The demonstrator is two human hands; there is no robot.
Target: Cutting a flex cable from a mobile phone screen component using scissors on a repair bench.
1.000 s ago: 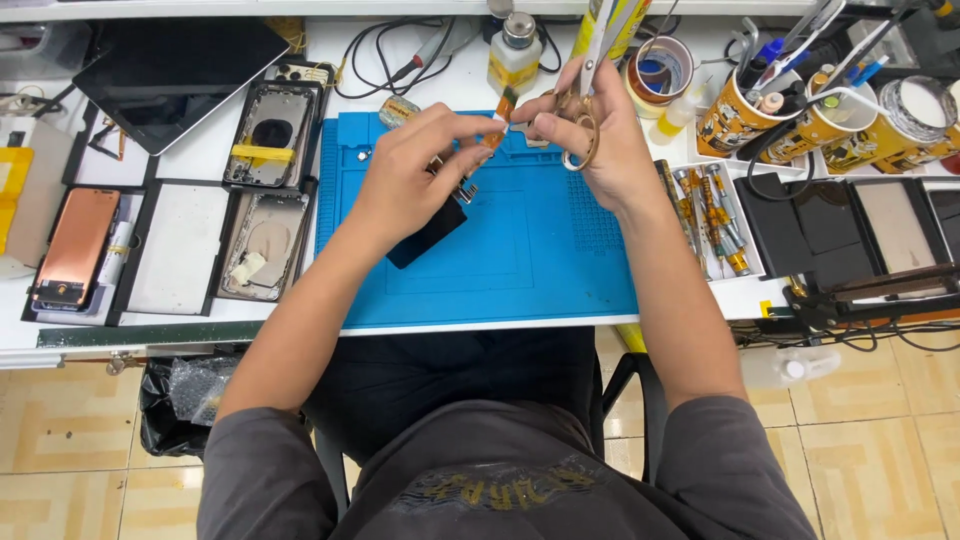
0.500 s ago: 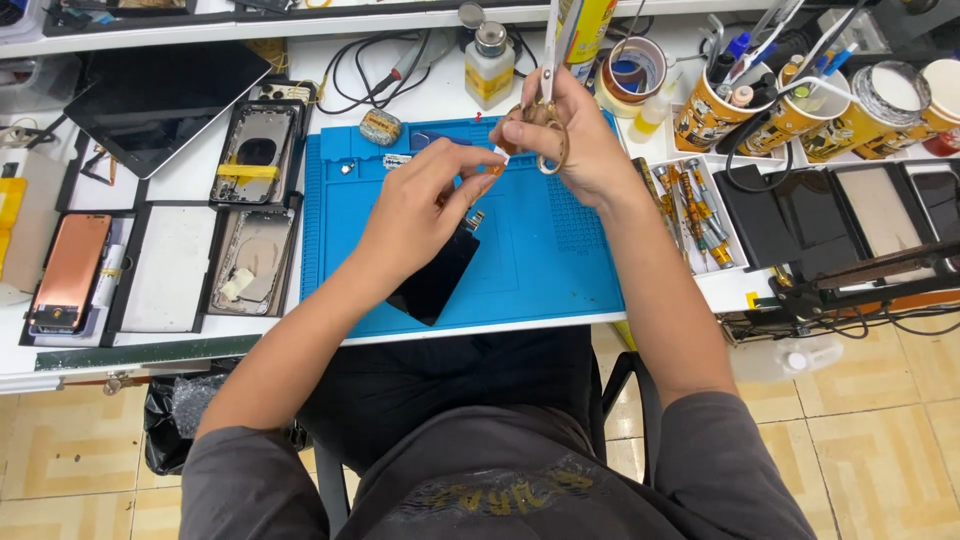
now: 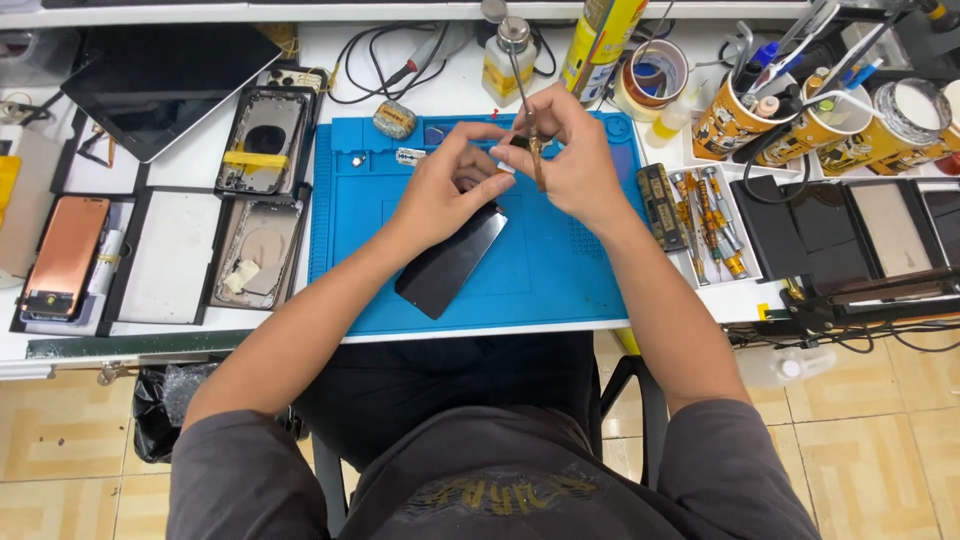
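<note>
— What does your right hand point(image 3: 572, 165) hold?
— Your grip is closed around thin tweezers point(image 3: 531, 125), tips up, above the blue mat point(image 3: 560, 270).
— And your left hand point(image 3: 445, 195)?
— Its fingers pinch a small white piece; the dark phone panel point(image 3: 447, 262) lies just beneath.

White workbench point(image 3: 200, 335), beige tiled floor point(image 3: 880, 440), even light.

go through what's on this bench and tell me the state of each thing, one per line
Left hand: fingers bent, above the black phone panel.
Right hand: pinching scissors.
Scissors: upright, blades pointing away.
Black phone panel: flat on the blue mat, skewed.
Blue mat: flat on the bench.
Phone shell with yellow tape: opened, no back.
Copper phone: face down in its tray.
</note>
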